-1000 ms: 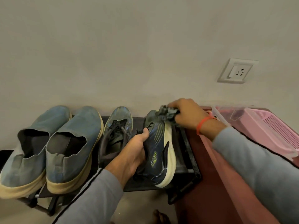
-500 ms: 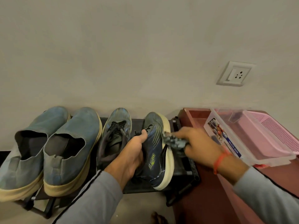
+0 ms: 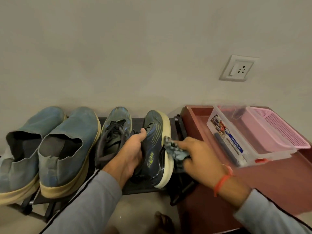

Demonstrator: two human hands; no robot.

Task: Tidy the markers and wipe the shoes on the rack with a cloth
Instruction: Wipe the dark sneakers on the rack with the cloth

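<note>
While its fingers curl around the inner side of the dark sneaker (image 3: 152,149), thumb over the laces, the left hand (image 3: 130,154) tilts that shoe on the black rack (image 3: 138,189), forearm reaching in from below. Just right of it, the right hand (image 3: 199,157) pinches a crumpled grey cloth (image 3: 174,150) against the sneaker's pale sole edge. Beyond that wrist lies a clear box (image 3: 249,142) with markers.

Home entryway — shoe rack (image 3: 135,188), wall socket (image 3: 238,68)
</note>
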